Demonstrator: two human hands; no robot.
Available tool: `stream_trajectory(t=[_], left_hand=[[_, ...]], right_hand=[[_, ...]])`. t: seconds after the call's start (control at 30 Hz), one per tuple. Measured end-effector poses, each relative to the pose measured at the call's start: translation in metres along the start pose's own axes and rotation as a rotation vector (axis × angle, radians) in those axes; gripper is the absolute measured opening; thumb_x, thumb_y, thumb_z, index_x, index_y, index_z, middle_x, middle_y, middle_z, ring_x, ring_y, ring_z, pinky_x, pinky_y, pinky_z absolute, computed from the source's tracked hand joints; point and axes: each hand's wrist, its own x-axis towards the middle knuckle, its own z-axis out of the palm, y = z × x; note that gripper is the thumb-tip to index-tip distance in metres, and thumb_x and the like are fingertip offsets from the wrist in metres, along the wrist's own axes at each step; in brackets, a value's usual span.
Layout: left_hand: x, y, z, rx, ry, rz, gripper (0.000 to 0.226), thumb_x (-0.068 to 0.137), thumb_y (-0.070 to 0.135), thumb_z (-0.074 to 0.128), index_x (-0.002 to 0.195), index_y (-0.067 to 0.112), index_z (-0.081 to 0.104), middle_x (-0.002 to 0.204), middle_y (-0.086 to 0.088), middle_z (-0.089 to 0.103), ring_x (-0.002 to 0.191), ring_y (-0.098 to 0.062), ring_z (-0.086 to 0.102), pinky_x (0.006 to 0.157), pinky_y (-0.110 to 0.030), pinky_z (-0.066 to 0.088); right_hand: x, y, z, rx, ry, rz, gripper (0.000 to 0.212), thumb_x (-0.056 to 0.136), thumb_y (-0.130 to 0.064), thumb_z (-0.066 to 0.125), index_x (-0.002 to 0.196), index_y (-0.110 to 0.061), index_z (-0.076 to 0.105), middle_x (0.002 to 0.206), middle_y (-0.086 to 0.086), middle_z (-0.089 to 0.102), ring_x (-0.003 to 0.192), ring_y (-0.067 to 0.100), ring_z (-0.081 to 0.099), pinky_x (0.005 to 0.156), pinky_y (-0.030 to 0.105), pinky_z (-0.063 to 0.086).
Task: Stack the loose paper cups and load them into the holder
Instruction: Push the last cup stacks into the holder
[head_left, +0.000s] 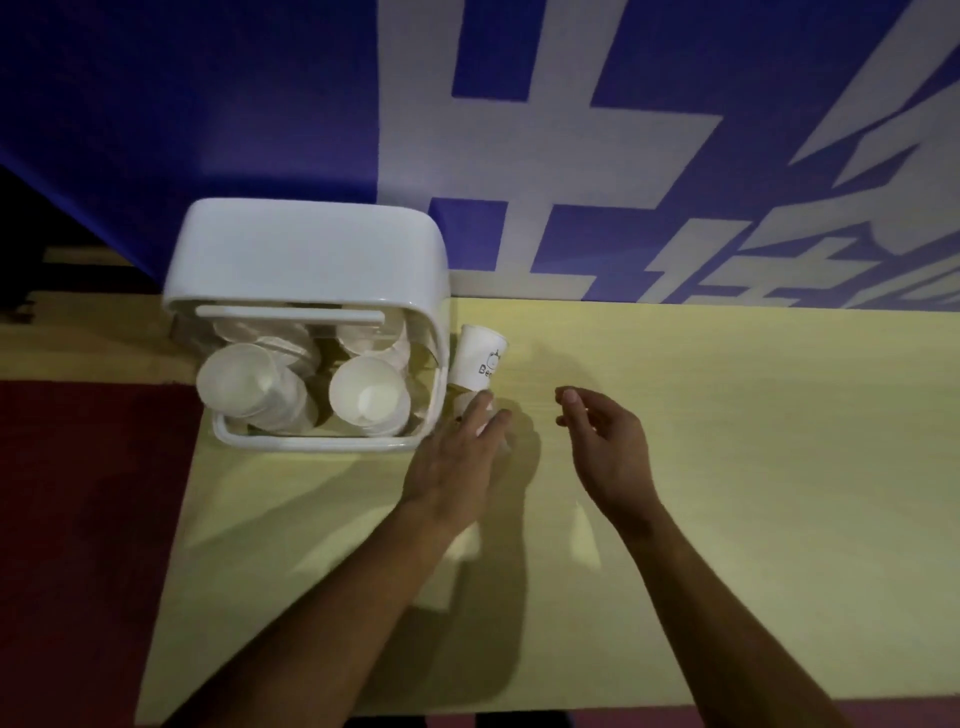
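Yellow table, blue lettered wall

the left hand covers most of a white cup just beside the holder, so only a sliver shows past the fingers, and whether they curl round it cannot be told. the lettering on the printed cup turns out of sight after "be", and the stacks inside the holder smear behind its clear front, too blurred to count. both forearms run off the bottom edge, and the banner characters are cut by the top and right edges.
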Motion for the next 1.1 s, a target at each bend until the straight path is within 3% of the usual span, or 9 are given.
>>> stream_trajectory(t=[0.13, 0.23, 0.37, 0.5, 0.6, 0.77, 0.87, 0.97, 1.1], left_hand=[[0.01, 0.004, 0.015, 0.181, -0.066, 0.037, 0.07, 0.078, 0.005, 0.073, 0.143, 0.021, 0.051, 0.163, -0.012, 0.031, 0.099, -0.031, 0.068, 0.081, -0.038, 0.053], [0.012, 0.015, 0.024, 0.29, -0.066, -0.012, 0.077, 0.071, 0.006, 0.075, 0.143, 0.022, 0.053, 0.155, -0.015, 0.042, 0.1, -0.021, 0.071, 0.067, -0.03, 0.056], [0.011, 0.023, 0.032, 0.277, -0.002, -0.052, 0.061, 0.056, 0.007, 0.084, 0.114, 0.018, 0.068, 0.109, -0.01, 0.063, 0.054, -0.021, 0.064, 0.035, -0.025, 0.043], [0.008, 0.028, 0.017, 0.126, -0.131, -0.239, 0.064, 0.084, 0.041, 0.072, 0.139, 0.025, 0.043, 0.129, 0.001, 0.051, 0.093, -0.025, 0.069, 0.067, -0.034, 0.053], [-0.006, 0.036, -0.007, -0.136, -0.087, -0.385, 0.056, 0.084, 0.061, 0.064, 0.127, 0.034, 0.041, 0.12, 0.009, 0.061, 0.1, -0.022, 0.066, 0.083, -0.035, 0.052], [-0.048, 0.045, -0.036, -0.554, 0.091, -0.622, 0.067, 0.068, 0.079, 0.07, 0.117, 0.043, 0.042, 0.102, 0.019, 0.067, 0.093, -0.013, 0.066, 0.082, -0.036, 0.056], [-0.075, 0.043, -0.038, -0.613, 0.202, -0.647, 0.075, 0.062, 0.094, 0.057, 0.118, 0.045, 0.045, 0.1, 0.021, 0.067, 0.09, -0.005, 0.066, 0.076, -0.032, 0.057], [-0.092, 0.04, -0.037, -0.599, 0.308, -0.68, 0.07, 0.063, 0.095, 0.052, 0.108, 0.041, 0.046, 0.094, 0.02, 0.067, 0.085, -0.006, 0.066, 0.071, -0.033, 0.057], [-0.104, 0.027, -0.045, -0.713, 0.4, -0.705, 0.054, 0.067, 0.066, 0.077, 0.106, 0.038, 0.052, 0.091, 0.02, 0.07, 0.084, -0.004, 0.067, 0.07, -0.029, 0.055]], right_hand=[[0.028, 0.019, -0.02, -0.117, -0.125, -0.036, 0.025, 0.103, -0.033, 0.059, 0.117, -0.02, 0.075, 0.11, -0.005, 0.075, 0.092, 0.007, 0.07, 0.074, 0.008, 0.046], [0.056, 0.02, -0.023, -0.198, -0.21, -0.046, 0.03, 0.101, -0.035, 0.062, 0.122, -0.017, 0.073, 0.115, -0.001, 0.075, 0.09, 0.009, 0.068, 0.083, 0.021, 0.052], [0.1, 0.006, 0.006, -0.298, -0.336, 0.026, 0.048, 0.097, -0.046, 0.065, 0.129, -0.01, 0.067, 0.119, 0.006, 0.073, 0.11, 0.021, 0.068, 0.094, 0.027, 0.047], [0.119, -0.017, 0.051, -0.137, -0.445, 0.321, 0.063, 0.087, -0.066, 0.067, 0.097, -0.004, 0.068, 0.093, 0.013, 0.073, 0.074, 0.025, 0.069, 0.063, 0.032, 0.057], [0.124, -0.023, 0.073, -0.073, -0.442, 0.421, 0.072, 0.082, -0.074, 0.067, 0.099, -0.004, 0.062, 0.087, 0.006, 0.064, 0.072, 0.021, 0.063, 0.058, 0.032, 0.055], [0.133, -0.025, 0.098, -0.087, -0.363, 0.4, 0.065, 0.085, -0.066, 0.067, 0.104, -0.004, 0.065, 0.086, 0.005, 0.066, 0.092, 0.027, 0.069, 0.088, 0.041, 0.061], [0.133, -0.025, 0.1, -0.035, -0.351, 0.437, 0.057, 0.083, -0.06, 0.071, 0.098, -0.005, 0.066, 0.095, 0.011, 0.072, 0.084, 0.026, 0.071, 0.072, 0.039, 0.064], [0.123, -0.025, 0.084, -0.068, -0.292, 0.342, 0.075, 0.078, -0.056, 0.075, 0.127, -0.002, 0.057, 0.111, 0.01, 0.069, 0.083, 0.023, 0.07, 0.047, 0.028, 0.053], [0.09, -0.023, 0.05, -0.09, -0.222, 0.045, 0.07, 0.085, -0.051, 0.076, 0.136, -0.013, 0.046, 0.117, -0.001, 0.061, 0.1, 0.023, 0.066, 0.062, 0.023, 0.053]])
